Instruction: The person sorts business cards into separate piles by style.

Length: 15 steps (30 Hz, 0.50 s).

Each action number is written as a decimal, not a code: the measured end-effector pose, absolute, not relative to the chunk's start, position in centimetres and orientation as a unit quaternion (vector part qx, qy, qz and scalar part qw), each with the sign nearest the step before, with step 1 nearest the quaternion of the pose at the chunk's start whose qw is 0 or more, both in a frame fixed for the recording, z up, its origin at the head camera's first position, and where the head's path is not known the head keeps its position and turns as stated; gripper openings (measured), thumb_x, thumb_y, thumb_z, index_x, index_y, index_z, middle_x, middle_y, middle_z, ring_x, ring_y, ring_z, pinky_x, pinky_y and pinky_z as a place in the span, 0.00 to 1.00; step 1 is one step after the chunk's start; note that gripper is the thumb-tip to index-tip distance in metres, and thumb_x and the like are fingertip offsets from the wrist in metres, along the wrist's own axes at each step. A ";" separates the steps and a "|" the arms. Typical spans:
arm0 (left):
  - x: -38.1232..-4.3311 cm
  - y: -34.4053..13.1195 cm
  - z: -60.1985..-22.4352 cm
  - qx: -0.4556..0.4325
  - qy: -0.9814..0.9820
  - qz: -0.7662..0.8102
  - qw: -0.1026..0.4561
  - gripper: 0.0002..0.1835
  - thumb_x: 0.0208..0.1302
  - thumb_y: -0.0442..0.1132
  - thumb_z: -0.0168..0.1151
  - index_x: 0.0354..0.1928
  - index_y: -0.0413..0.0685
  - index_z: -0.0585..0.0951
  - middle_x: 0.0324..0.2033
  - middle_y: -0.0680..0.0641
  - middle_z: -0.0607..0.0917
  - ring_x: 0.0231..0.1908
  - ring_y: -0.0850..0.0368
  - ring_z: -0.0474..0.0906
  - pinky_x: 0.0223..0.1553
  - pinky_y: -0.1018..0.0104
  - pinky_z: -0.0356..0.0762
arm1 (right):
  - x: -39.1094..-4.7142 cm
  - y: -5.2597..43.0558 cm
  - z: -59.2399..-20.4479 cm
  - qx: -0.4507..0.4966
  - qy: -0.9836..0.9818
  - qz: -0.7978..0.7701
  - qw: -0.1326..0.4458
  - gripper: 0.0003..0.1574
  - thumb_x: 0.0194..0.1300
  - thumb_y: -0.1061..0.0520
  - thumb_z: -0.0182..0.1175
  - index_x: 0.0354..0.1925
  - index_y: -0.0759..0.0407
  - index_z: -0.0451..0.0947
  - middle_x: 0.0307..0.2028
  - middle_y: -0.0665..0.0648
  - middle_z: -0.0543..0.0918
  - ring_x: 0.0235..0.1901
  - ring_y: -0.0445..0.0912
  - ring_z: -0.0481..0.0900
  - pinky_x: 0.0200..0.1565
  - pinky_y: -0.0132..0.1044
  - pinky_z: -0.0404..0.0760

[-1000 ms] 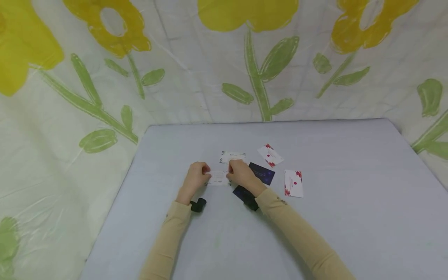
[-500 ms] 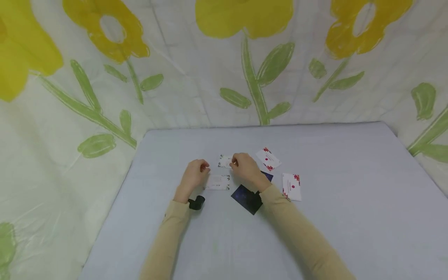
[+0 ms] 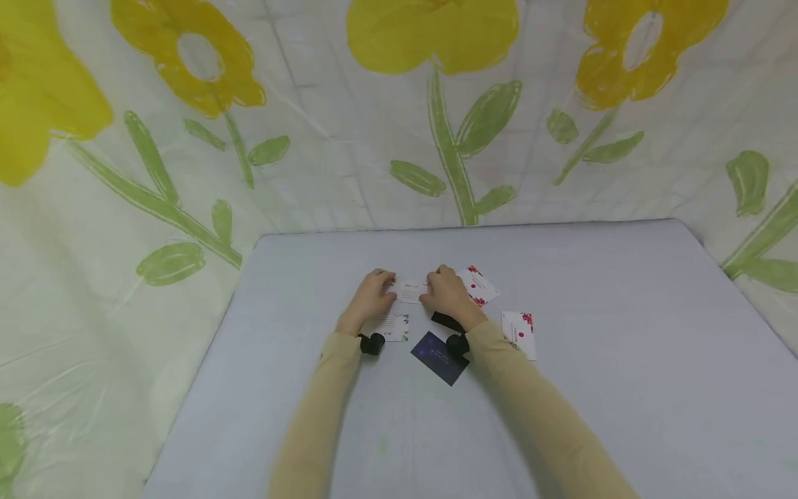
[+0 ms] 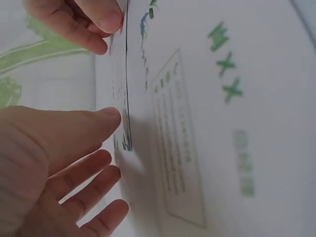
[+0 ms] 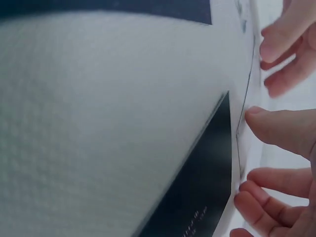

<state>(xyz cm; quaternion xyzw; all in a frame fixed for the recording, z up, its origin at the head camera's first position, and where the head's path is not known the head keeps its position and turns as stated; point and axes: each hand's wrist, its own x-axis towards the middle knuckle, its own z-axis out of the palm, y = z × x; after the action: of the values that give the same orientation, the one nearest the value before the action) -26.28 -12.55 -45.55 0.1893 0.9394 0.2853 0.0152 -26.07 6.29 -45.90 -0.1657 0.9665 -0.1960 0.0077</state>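
A white business card (image 3: pixel 409 292) lies on the table between my two hands. My left hand (image 3: pixel 372 299) is at its left end, the thumb (image 4: pixel 101 121) near the card's edge and the fingers spread apart in the left wrist view. At the opposite end is my right hand (image 3: pixel 450 298); its thumb (image 5: pixel 281 129) and fingertips stand apart beside the card in the right wrist view. Contact with the card is hard to tell. Just below, a second white card (image 3: pixel 396 328) with leafy corners lies partly behind the left hand.
A dark blue card (image 3: pixel 436 355) lies by the right wrist. Two white cards with red flowers, one upper (image 3: pixel 479 284) and one lower (image 3: pixel 519 333), lie to the right. Behind the pale table (image 3: pixel 598 388) hangs a flower-painted cloth (image 3: pixel 330 138).
My left hand has left the lower white card and moved up and right to the upper one. My right hand first went up to that card, then slightly right; its thumb and fingers have parted.
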 end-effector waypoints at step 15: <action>-27.3 -12.1 -45.7 0.191 0.952 0.236 0.038 0.24 0.52 0.33 0.60 0.54 0.39 0.72 0.48 0.43 0.72 0.48 0.49 0.68 0.50 0.58 0.65 | -26.1 5.8 -45.8 -0.158 0.970 -0.184 -0.001 0.24 0.52 0.50 0.61 0.43 0.66 0.74 0.40 0.63 0.71 0.42 0.55 0.68 0.44 0.48 0.68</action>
<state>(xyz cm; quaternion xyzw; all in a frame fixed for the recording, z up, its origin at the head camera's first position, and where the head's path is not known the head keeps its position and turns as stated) -27.32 -12.09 -45.66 0.1910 0.9520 0.2362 0.0376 -26.07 5.82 -45.84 -0.1579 0.9701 -0.1843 -0.0010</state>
